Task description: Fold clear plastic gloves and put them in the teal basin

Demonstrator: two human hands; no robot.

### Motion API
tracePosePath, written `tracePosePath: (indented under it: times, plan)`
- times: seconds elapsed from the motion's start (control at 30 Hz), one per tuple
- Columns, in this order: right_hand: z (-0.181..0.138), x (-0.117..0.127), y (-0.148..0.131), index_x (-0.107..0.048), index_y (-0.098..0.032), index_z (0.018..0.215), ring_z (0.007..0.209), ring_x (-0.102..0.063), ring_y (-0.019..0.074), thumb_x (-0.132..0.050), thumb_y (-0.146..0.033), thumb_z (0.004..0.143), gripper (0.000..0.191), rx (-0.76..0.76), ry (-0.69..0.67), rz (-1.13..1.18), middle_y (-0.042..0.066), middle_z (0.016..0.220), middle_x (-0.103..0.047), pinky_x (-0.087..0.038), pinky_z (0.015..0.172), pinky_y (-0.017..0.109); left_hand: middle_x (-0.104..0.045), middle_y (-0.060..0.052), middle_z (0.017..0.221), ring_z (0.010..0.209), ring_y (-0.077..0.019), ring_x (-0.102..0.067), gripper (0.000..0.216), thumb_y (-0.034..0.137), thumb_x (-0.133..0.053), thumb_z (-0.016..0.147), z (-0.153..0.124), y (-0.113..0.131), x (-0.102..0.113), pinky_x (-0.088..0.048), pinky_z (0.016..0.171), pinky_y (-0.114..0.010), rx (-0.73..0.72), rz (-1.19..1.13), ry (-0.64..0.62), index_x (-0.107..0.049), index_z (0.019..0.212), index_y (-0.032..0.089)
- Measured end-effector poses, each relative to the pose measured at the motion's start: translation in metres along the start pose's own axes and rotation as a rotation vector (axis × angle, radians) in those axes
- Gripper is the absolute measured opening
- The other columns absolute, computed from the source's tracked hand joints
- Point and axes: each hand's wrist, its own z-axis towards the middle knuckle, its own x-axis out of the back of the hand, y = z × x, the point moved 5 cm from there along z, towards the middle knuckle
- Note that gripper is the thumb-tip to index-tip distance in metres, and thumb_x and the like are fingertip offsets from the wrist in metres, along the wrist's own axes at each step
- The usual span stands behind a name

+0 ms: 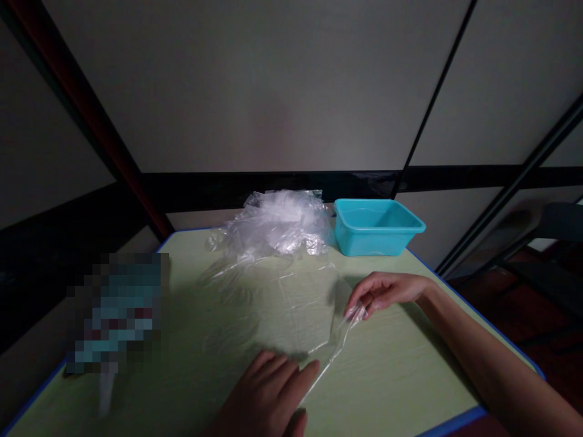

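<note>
A clear plastic bag (304, 303) lies spread on the table, its thin outline hard to see against the green top. My right hand (381, 292) pinches the bag's right edge between thumb and fingers, lifting it in a gathered fold. Nearer to me, my left hand (273, 391) rests palm down at the bag's near edge, fingers stretched forward and thumb apart. A taut plastic edge runs from the right hand down to beside the left index finger. Behind the bag sits a heap of crumpled clear plastic bags (282, 221).
A turquoise plastic basin (378, 243) stands at the back right of the green table (387, 376). A blurred-out teal item (125, 303) lies at the left edge. Panelled wall (273, 91) rises behind, and a dark chair (542, 267) is at the right.
</note>
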Motion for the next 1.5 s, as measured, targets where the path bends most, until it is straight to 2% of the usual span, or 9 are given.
tracePosePath:
  times: [0.1,0.2,0.33,0.53,0.67,0.83,1.13,1.37,1.5]
  plan:
    - [0.001,0.000,0.002,-0.057,-0.012,0.114,0.097,-0.059,0.0150,-0.062,-0.028,0.079,0.038,-0.009,0.001,0.020,0.012,0.112,-0.060,-0.045,0.083,0.025,-0.066,-0.006,0.091,0.080,-0.0240,-0.059,0.057,0.006,-0.047,0.065,-0.001,-0.001,-0.003,-0.041,0.079,-0.036,0.032,-0.064,-0.020,-0.051,0.119,0.022]
    - [0.001,0.001,0.003,-0.057,-0.012,0.114,0.096,-0.059,0.0137,-0.063,-0.026,0.079,0.038,-0.010,0.000,0.030,0.011,0.110,-0.061,-0.045,0.083,0.024,-0.064,-0.005,0.088,0.079,-0.0222,-0.058,0.059,0.002,-0.043,0.064,-0.001,-0.003,-0.001,-0.042,0.078,-0.034,0.066,-0.125,0.037,-0.049,0.119,0.022]
    - [0.000,0.002,0.005,-0.057,-0.012,0.113,0.099,-0.058,0.0154,-0.063,-0.027,0.079,0.038,-0.013,0.006,0.018,0.012,0.112,-0.060,-0.045,0.084,0.026,-0.060,-0.001,0.075,0.071,-0.0192,-0.057,0.060,0.003,-0.044,0.064,-0.004,-0.008,0.000,-0.044,0.073,-0.030,0.125,-0.268,0.116,-0.045,0.120,0.025]
    - [-0.001,0.003,0.009,-0.057,-0.010,0.111,0.097,-0.060,0.0158,-0.062,-0.027,0.080,0.036,-0.057,0.012,0.043,0.013,0.106,-0.063,-0.046,0.083,0.026,-0.055,0.004,0.072,0.066,-0.0143,-0.057,0.051,0.005,-0.045,0.072,-0.008,-0.019,-0.003,-0.045,0.066,-0.024,0.276,-0.523,0.202,-0.040,0.117,0.030]
    - [-0.001,0.003,0.010,-0.057,-0.009,0.111,0.099,-0.060,0.0157,-0.062,-0.029,0.079,0.038,-0.083,0.012,0.058,0.013,0.104,-0.064,-0.046,0.082,0.024,-0.048,0.005,0.070,0.063,-0.0122,-0.058,0.039,0.012,-0.047,0.077,-0.005,-0.024,-0.007,-0.046,0.063,-0.025,0.462,-0.874,0.182,-0.039,0.112,0.025]
    - [-0.001,0.002,0.010,-0.057,-0.009,0.109,0.096,-0.061,0.0153,-0.063,-0.028,0.079,0.036,-0.103,0.014,0.080,0.013,0.102,-0.065,-0.047,0.080,0.023,-0.042,0.008,0.069,0.052,-0.0120,-0.060,0.039,0.020,-0.057,0.071,0.002,-0.023,-0.014,-0.046,0.045,-0.022,0.669,-1.348,0.064,-0.038,0.105,0.024]
    - [-0.002,0.004,0.014,-0.061,-0.009,0.101,0.082,-0.065,0.0139,-0.063,-0.033,0.078,0.034,-0.182,0.058,0.028,0.011,0.098,-0.066,-0.051,0.068,0.021,-0.048,0.008,0.071,0.054,-0.0151,-0.066,0.049,0.012,-0.062,0.063,0.001,-0.018,-0.027,-0.046,0.039,-0.015,0.644,-1.552,-0.181,-0.035,0.103,0.023]
    - [-0.001,0.005,0.017,-0.062,-0.008,0.100,0.080,-0.066,0.0130,-0.063,-0.036,0.077,0.036,-0.193,0.080,0.040,0.011,0.094,-0.067,-0.051,0.066,0.019,-0.045,0.011,0.063,0.049,-0.0157,-0.065,0.052,0.010,-0.065,0.057,0.002,-0.025,-0.033,-0.044,0.034,-0.014,0.660,-1.532,-0.124,-0.037,0.099,0.022]
    - [0.000,0.005,0.017,-0.062,-0.009,0.098,0.075,-0.066,0.0123,-0.064,-0.036,0.076,0.035,-0.196,0.080,0.044,0.009,0.089,-0.068,-0.051,0.064,0.020,-0.048,0.010,0.066,0.051,-0.0156,-0.066,0.053,0.010,-0.065,0.058,0.002,-0.026,-0.031,-0.045,0.036,-0.014,0.633,-1.556,-0.143,-0.037,0.102,0.022]
